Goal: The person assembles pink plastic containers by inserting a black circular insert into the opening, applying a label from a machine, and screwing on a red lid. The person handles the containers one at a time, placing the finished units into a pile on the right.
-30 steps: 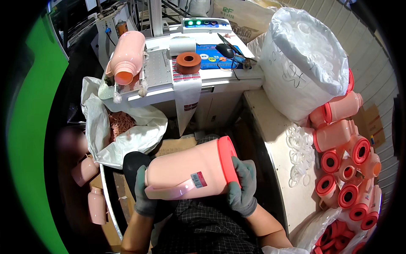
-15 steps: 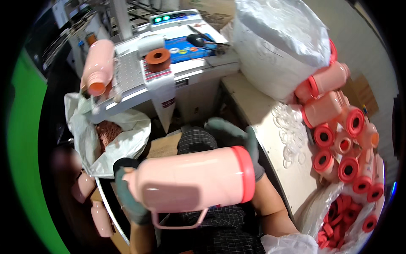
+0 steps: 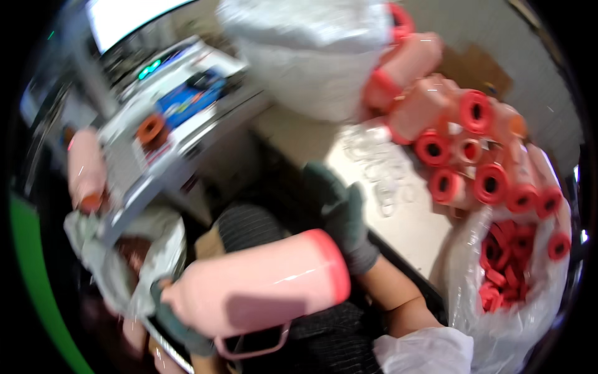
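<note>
A pink thermos flask with a red base ring and a side handle lies across my lap, tilted, its base end up to the right. In a grey-green glove, my left hand is wrapped round its neck end at the left. My right hand, gloved the same way, is just beyond the red base, fingers stretched out and apart, holding nothing. Near it, several clear rings lie on a pale bench.
Pink flasks with red bases are piled at the right. Below them, a clear bag holds red rings. A large white sack stands on the bench. At left are a worktable with an orange tape roll, another flask and a white bag.
The view has swung to the right. My right hand has come away from the flask's red base and spread its fingers. My left hand still holds the flask, whose base end now tilts up.
</note>
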{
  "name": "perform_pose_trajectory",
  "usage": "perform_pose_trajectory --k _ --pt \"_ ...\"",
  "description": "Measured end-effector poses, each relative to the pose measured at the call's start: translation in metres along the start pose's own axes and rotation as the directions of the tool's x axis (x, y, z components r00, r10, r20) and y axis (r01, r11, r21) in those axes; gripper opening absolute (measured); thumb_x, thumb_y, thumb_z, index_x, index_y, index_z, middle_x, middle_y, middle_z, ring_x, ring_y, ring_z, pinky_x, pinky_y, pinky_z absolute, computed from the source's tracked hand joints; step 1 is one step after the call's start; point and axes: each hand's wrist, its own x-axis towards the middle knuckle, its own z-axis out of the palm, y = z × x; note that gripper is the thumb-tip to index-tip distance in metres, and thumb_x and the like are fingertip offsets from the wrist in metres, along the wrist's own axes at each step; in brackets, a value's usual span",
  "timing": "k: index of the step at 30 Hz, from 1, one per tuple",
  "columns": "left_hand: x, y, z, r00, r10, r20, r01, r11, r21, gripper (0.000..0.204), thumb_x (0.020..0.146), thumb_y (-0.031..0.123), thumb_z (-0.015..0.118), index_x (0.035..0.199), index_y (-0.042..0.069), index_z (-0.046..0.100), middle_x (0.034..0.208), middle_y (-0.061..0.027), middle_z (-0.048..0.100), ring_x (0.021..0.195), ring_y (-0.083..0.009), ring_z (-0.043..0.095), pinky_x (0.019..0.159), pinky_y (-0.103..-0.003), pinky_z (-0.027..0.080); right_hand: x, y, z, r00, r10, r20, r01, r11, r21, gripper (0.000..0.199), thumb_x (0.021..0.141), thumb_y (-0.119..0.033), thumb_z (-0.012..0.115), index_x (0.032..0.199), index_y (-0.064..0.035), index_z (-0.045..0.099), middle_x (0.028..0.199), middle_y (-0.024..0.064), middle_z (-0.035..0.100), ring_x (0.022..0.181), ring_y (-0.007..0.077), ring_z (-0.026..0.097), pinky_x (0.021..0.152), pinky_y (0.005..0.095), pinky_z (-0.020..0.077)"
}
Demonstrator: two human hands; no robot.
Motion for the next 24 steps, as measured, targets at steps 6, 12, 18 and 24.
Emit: perform_pose_trajectory --k 6,12,18,24 --pt "-0.004 0.041 0.054 0.927 0.371 0.058 -0.373 0.891 0.258 0.040 0.105 0.025 0.050 0.127 -0.005 0.066 0.122 -0.0218 0.068 0.103 -0.0349 0.067 0.087 -0.050 0.054 -0.050 -0.019 0.007 0.982 -0.156 -0.108 0.109 0.929 -0.353 0.059 0.101 -0.028 0.068 0.150 0.0001 0.052 0.144 0.0147 0.059 0.130 0.0191 0.055 0.114 0.0368 0.0435" --pt "0.000 0.046 0.078 0.771 0.378 0.512 -0.325 0.926 -0.194 0.058 0.108 0.031 0.056 0.150 -0.007 0.042 0.145 -0.0241 0.052 0.127 -0.0342 0.055 0.111 -0.048 0.046 -0.036 -0.159 -0.077 0.565 -0.645 -0.514 0.577 0.754 -0.314 0.052 0.107 -0.034 0.061 0.142 0.0033 0.051 0.131 0.0114 0.064 0.117 0.0202 0.064 0.101 0.0363 0.0533" --pt "-0.009 0.022 0.088 0.763 -0.038 0.645 0.064 0.998 -0.016 0.048 0.101 0.010 0.058 0.145 -0.006 0.048 0.142 -0.0196 0.056 0.126 -0.0310 0.058 0.108 -0.045 0.049 -0.023 -0.389 -0.263 -0.302 -0.932 -0.199 0.286 0.111 -0.952 0.071 0.091 -0.036 0.083 0.137 0.0069 0.050 0.133 0.0183 0.061 0.118 0.0264 0.064 0.103 0.0383 0.0536" --pt "-0.021 0.001 0.095 0.785 -0.106 0.610 0.107 0.994 0.035 0.040 0.099 0.002 0.059 0.138 -0.005 0.055 0.137 -0.0171 0.058 0.124 -0.0289 0.060 0.105 -0.042 0.052 0.000 -0.410 -0.342 -0.286 -0.938 -0.193 -0.459 0.312 -0.832 0.091 0.079 -0.035 0.089 0.143 0.0109 0.046 0.139 0.0303 0.059 0.127 0.0421 0.061 0.106 0.0438 0.0510"
